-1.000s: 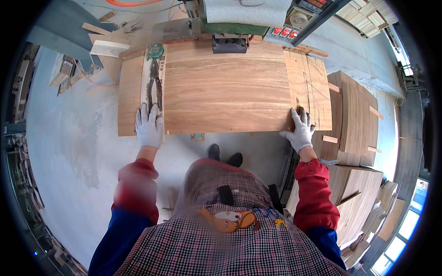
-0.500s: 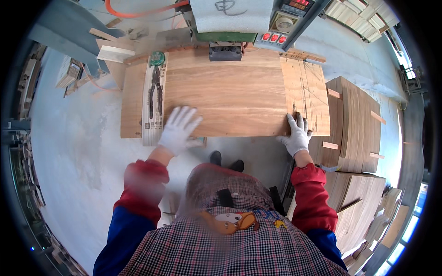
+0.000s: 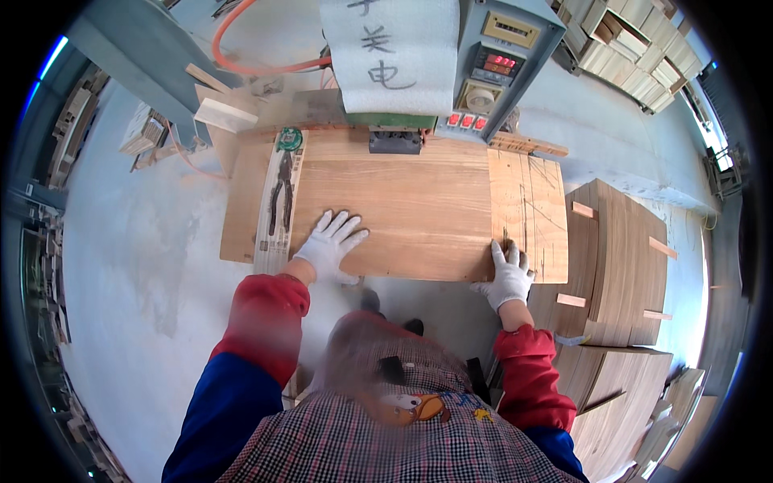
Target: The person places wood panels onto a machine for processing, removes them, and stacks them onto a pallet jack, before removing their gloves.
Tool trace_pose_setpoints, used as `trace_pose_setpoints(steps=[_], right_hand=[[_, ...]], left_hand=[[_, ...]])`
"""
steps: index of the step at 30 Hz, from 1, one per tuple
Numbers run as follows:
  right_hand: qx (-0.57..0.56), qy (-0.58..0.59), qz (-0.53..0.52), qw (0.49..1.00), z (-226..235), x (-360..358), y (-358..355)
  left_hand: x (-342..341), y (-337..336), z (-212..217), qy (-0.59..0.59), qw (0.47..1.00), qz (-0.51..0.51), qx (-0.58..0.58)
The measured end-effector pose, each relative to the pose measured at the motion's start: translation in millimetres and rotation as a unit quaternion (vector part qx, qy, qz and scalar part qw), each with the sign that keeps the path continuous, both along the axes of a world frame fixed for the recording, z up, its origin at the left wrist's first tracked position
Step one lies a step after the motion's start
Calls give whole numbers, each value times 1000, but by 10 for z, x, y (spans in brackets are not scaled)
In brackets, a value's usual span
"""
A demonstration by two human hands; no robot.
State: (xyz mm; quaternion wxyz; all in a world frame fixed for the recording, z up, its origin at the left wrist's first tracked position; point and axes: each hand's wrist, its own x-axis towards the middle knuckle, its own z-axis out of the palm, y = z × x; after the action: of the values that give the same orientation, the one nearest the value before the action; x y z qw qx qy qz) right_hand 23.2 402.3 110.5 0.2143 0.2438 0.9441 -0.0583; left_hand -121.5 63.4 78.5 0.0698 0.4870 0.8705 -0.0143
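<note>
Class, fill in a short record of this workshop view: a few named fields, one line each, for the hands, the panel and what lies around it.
left hand: gloved, flat on the wood panel, fingers spread
right hand: gloved, at the panel's near right edge
pliers: lying on a strip at the panel's left
machine: at the panel's far edge, red display lit
stacks: wood sheets to the right
floor: grey

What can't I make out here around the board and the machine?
- Head view: far edge of the board runs under the machine, hidden.
- Right hand palm covers the board's near corner.
- Left hand covers the surface beneath.
- Pliers jaws: too small to tell.
</note>
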Motion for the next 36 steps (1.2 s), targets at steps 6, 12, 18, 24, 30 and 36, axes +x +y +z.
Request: trace_pose_setpoints(steps=[6,12,18,24,30,36], right_hand=[[-3,0,12,1000,10,-27,7],[-3,41,1,999,-128,10,58],[8,30,15,999,-197,-37,112],[10,19,6,1000,-295,49,120],[13,6,11,1000,-247,51,85],[16,7,12,1000,-238,63,72]], left_hand=[[-15,-30,-27,-12,1000,3,1],[-44,-33,-52,-4,1000,-16,10],[-72,-19,57,40,998,-28,39],[-7,-9,147,5,999,-22,31],[44,-11,186,-17,1000,-13,20],[35,-26,141,5,999,-19,46]])
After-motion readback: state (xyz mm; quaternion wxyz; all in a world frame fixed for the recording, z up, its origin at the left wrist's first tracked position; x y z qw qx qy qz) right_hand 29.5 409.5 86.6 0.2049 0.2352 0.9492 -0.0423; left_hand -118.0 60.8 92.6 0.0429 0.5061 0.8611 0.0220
